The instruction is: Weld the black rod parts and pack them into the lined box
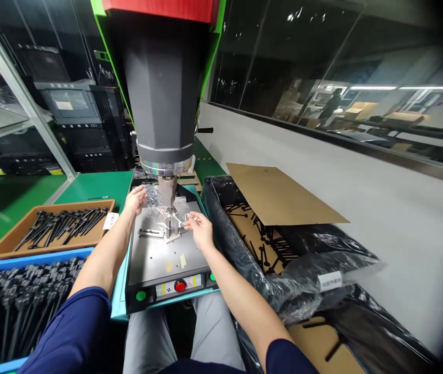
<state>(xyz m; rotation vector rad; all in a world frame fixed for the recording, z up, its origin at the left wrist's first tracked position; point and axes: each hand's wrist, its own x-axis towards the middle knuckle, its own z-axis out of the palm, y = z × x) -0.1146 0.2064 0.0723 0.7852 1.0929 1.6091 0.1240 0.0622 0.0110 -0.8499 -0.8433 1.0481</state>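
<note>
A sheet of clear plastic film (154,196) stretches around the tip of the machine's horn (167,189), above a metal fixture (171,228). My left hand (135,200) is closed on the film's left side, left of the horn. On the right, my right hand (201,228) pinches the film's other side near the fixture. Beneath both hands lies the machine's metal base plate (155,262), with a red button (179,286) and green buttons on its front panel. Part of the fixture is hidden behind the film.
At left are a brown tray (106,205) of black parts and a blue bin (83,253) packed with black parts. A plastic-lined box (221,228) with black parts and a cardboard sheet (283,197) stands at right. The machine head (159,88) hangs overhead.
</note>
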